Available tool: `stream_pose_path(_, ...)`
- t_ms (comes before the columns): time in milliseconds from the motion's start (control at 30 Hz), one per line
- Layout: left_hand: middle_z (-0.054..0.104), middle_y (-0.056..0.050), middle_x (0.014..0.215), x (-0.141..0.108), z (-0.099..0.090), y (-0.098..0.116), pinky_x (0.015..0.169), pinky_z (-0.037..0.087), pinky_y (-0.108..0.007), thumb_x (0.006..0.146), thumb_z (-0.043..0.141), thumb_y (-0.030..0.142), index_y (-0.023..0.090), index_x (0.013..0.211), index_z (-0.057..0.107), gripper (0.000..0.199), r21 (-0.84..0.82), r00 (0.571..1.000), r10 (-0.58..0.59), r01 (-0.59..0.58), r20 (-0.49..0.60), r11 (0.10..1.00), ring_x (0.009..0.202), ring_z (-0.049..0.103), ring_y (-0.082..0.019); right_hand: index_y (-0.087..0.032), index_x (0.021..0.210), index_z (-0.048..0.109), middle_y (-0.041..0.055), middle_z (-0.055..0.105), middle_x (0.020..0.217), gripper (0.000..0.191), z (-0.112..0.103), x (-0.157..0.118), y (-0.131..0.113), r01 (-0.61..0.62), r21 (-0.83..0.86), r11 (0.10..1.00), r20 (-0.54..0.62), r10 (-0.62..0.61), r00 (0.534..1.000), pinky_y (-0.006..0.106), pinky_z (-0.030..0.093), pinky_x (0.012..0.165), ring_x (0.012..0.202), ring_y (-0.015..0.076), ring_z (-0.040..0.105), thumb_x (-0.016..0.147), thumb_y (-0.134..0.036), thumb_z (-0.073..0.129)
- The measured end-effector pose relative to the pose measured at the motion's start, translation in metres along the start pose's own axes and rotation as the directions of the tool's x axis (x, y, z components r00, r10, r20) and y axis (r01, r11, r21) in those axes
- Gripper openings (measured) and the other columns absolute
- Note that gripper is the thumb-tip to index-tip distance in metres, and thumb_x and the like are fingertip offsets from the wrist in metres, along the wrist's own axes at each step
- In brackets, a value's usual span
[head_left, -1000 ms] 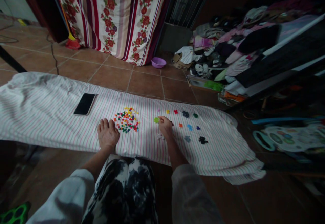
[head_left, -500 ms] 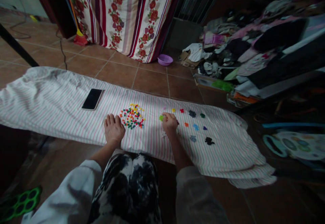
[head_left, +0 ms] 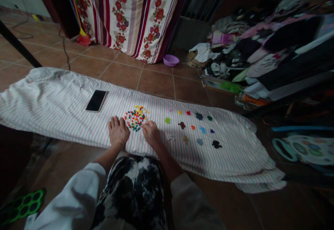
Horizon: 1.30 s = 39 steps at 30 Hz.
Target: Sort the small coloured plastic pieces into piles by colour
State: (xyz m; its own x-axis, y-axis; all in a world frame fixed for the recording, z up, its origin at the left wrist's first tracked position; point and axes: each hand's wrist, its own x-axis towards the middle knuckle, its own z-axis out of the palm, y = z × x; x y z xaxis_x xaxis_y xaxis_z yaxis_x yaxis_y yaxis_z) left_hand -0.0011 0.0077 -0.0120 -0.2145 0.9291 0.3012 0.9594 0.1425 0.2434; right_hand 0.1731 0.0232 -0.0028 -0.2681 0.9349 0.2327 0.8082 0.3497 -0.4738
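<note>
A mixed pile of small coloured pieces (head_left: 136,118) lies on the striped cloth (head_left: 62,118). My left hand (head_left: 118,132) rests flat on the cloth at the pile's left, fingers slightly spread, holding nothing. At the pile's lower right edge, my right hand (head_left: 151,132) has its thumb and fingers pinched together; whatever is between them is too small to make out. Farther right sit small single-colour heaps, among them a lime green heap (head_left: 167,120), a brown heap (head_left: 182,125), a white heap (head_left: 171,137) and a black heap (head_left: 216,144).
A dark-screened phone (head_left: 96,100) lies on the cloth to the left. Beyond the cloth, a purple bowl (head_left: 171,60) stands on the tiled floor by a floral curtain (head_left: 135,18). Clothes are heaped at the upper right.
My right hand has moved left from the lime green heap to the edge of the mixed pile, uncovering the brown and tan heaps. My left hand has stayed in place.
</note>
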Motion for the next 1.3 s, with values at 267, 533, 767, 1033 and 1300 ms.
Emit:
stream_pose_path(267, 0.045, -0.024, 0.145, 0.000, 0.002, -0.002, 0.112, 0.029, -0.055, 0.088, 0.041, 0.025, 0.009, 0.128, 0.053, 0.045, 0.000, 1.000, -0.011, 0.011, 0.018, 1.000, 0.142, 0.032, -0.037, -0.024, 0.100, 0.075, 0.0078, 0.061, 0.102, 0.027, 0.000, -0.001, -0.005, -0.010, -0.025, 1.000, -0.013, 0.010, 1.000, 0.033, 0.047, 0.088, 0.098, 0.0211, 0.052, 0.092, -0.016, 0.050)
stream_pose_path(533, 0.045, -0.026, 0.144, 0.000, 0.001, -0.001, 0.113, 0.028, -0.053, 0.088, 0.039, 0.024, 0.007, 0.126, 0.054, 0.044, -0.006, 1.000, -0.004, 0.004, 0.015, 1.000, 0.142, 0.032, -0.036, -0.025, 0.107, 0.072, 0.0068, 0.060, 0.100, 0.025, 0.009, -0.008, -0.011, 0.051, -0.058, 0.997, 0.056, -0.048, 0.997, 0.032, 0.046, 0.088, 0.101, 0.0211, 0.051, 0.093, -0.018, 0.052)
stream_pose_path(767, 0.046, -0.024, 0.142, 0.000, -0.002, 0.001, 0.113, 0.029, -0.052, 0.088, 0.038, 0.024, 0.008, 0.125, 0.054, 0.043, 0.008, 1.000, 0.002, -0.002, 0.004, 1.000, 0.141, 0.033, -0.036, -0.025, 0.105, 0.071, 0.0074, 0.059, 0.099, 0.022, 0.011, -0.003, -0.013, 0.073, -0.114, 0.991, 0.070, -0.065, 0.995, 0.034, 0.045, 0.091, 0.103, 0.0230, 0.050, 0.093, -0.020, 0.052)
stream_pose_path(1033, 0.046, -0.024, 0.142, 0.000, -0.002, 0.001, 0.111, 0.030, -0.053, 0.086, 0.040, 0.025, 0.009, 0.125, 0.054, 0.043, 0.015, 1.000, 0.006, -0.006, 0.014, 1.000, 0.141, 0.034, -0.036, -0.025, 0.107, 0.069, 0.0072, 0.061, 0.101, 0.022, 0.005, 0.001, -0.018, 0.121, -0.114, 0.986, 0.139, -0.105, 0.985, 0.035, 0.045, 0.092, 0.102, 0.0227, 0.051, 0.093, -0.021, 0.054)
stream_pose_path(1300, 0.051, -0.023, 0.134, -0.002, -0.007, 0.003, 0.109, 0.032, -0.051, 0.088, 0.036, 0.026, 0.010, 0.116, 0.057, 0.038, 0.025, 0.999, 0.039, -0.038, -0.029, 0.999, 0.138, 0.036, -0.035, -0.026, 0.105, 0.067, 0.0041, 0.062, 0.106, 0.019, 0.001, -0.001, -0.023, 0.096, -0.133, 0.987, 0.148, -0.076, 0.986, 0.032, 0.046, 0.092, 0.102, 0.0196, 0.053, 0.095, -0.025, 0.051)
